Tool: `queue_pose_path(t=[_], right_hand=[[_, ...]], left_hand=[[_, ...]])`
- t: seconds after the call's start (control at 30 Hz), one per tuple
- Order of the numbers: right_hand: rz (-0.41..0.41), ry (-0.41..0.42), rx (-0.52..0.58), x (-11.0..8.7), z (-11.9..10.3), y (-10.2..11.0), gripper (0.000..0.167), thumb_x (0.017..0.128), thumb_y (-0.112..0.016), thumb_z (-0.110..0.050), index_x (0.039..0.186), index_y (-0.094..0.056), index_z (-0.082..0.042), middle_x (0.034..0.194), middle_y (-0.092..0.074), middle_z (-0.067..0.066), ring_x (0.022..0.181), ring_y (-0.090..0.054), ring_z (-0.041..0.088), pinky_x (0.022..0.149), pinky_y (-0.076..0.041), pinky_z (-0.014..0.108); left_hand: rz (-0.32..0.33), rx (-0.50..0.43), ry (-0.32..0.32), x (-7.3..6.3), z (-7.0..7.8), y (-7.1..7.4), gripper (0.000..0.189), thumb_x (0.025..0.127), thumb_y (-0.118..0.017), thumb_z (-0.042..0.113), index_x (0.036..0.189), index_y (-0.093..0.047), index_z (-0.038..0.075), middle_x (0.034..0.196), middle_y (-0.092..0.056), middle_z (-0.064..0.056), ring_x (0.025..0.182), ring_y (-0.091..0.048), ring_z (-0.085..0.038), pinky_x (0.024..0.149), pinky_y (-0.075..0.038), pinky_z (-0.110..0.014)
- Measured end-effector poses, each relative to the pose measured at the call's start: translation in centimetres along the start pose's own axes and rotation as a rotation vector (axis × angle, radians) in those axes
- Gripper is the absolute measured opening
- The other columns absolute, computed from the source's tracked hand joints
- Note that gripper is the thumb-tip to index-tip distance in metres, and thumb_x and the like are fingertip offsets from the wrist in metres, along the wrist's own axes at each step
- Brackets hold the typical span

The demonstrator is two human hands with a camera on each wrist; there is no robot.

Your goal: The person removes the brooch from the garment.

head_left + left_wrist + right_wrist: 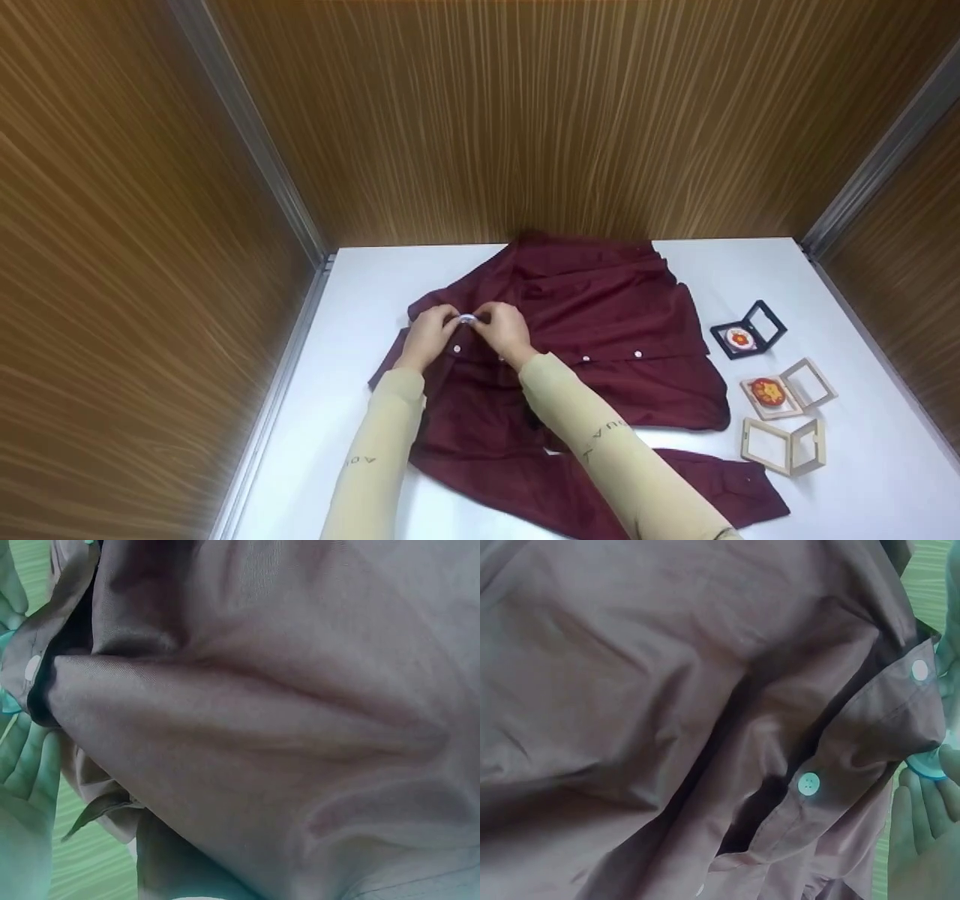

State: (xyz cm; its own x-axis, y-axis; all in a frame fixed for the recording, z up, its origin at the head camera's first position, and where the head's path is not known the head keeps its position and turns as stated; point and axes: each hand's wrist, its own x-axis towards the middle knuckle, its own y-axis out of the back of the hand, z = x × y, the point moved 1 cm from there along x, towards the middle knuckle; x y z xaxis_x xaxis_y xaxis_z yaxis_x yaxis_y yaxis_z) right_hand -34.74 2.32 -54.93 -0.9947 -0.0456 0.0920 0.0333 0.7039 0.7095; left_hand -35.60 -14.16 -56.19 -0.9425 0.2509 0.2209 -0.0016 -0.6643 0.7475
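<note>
A dark red button-up shirt (600, 319) lies spread on the white table. Over its upper left part, my left hand (429, 336) and right hand (507, 331) come together, pinching a small pale round disc (467, 319) from either side. In the right wrist view the disc (930, 763) has a bluish rim and sits against the lifted button placket (862, 731). Right-hand fingers (922, 821) curl under it. At the edge of the left wrist view, left-hand fingers (26, 765) are beside the raised cloth. What the disc is cannot be made out.
On the right stand a black hinged case (750, 330) with a red-and-white round piece, a wooden case (787, 390) with a red-and-yellow round piece, and another open wooden case (784, 446). Wood-grain panels (525, 120) enclose the white table (300, 442).
</note>
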Motion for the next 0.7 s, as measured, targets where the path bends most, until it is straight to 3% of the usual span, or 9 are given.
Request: queue_pose_path(t=[0.13, 0.3, 0.5, 0.7], right_hand=[[0.0, -0.056, 0.041, 0.1, 0.12, -0.11, 0.019, 0.098, -0.078, -0.021, 0.106, -0.08, -0.004, 0.108, -0.081, 0.011, 0.104, -0.075, 0.029, 0.098, -0.059, 0.042], [-0.011, -0.123, 0.144, 0.11, 0.08, -0.43, 0.02, 0.1, -0.075, -0.018, 0.108, -0.077, 0.0, 0.112, -0.079, 0.015, 0.105, -0.071, 0.03, 0.098, -0.058, 0.042], [-0.034, -0.09, 0.167, 0.31, -0.16, -0.52, 0.02, 0.098, -0.074, -0.013, 0.106, -0.076, 0.005, 0.105, -0.078, 0.018, 0.095, -0.068, 0.027, 0.09, -0.057, 0.037], [-0.038, -0.079, 0.175, 0.49, -0.22, -0.61, 0.018, 0.097, -0.075, -0.009, 0.105, -0.077, 0.007, 0.103, -0.077, 0.02, 0.095, -0.068, 0.029, 0.09, -0.056, 0.037]], left_hand=[[0.029, -0.021, 0.002, 0.1, 0.06, -0.16, 0.015, 0.102, -0.071, 0.015, 0.102, -0.075, 0.001, 0.103, -0.077, -0.017, 0.1, -0.073, -0.032, 0.094, -0.058, -0.048], [0.04, -0.063, 0.053, 0.06, 0.13, -0.28, 0.014, 0.1, -0.074, 0.015, 0.102, -0.074, 0.001, 0.099, -0.075, -0.015, 0.088, -0.068, -0.026, 0.084, -0.058, -0.042], [0.022, -0.103, 0.105, 0.11, 0.1, -0.29, 0.014, 0.098, -0.076, 0.014, 0.103, -0.071, 0.002, 0.093, -0.074, -0.011, 0.078, -0.06, -0.016, 0.074, -0.051, -0.031], [0.043, -0.095, 0.108, 0.18, 0.0, -0.12, 0.014, 0.097, -0.077, 0.014, 0.1, -0.072, 0.002, 0.092, -0.075, -0.011, 0.08, -0.065, -0.018, 0.076, -0.055, -0.034]])
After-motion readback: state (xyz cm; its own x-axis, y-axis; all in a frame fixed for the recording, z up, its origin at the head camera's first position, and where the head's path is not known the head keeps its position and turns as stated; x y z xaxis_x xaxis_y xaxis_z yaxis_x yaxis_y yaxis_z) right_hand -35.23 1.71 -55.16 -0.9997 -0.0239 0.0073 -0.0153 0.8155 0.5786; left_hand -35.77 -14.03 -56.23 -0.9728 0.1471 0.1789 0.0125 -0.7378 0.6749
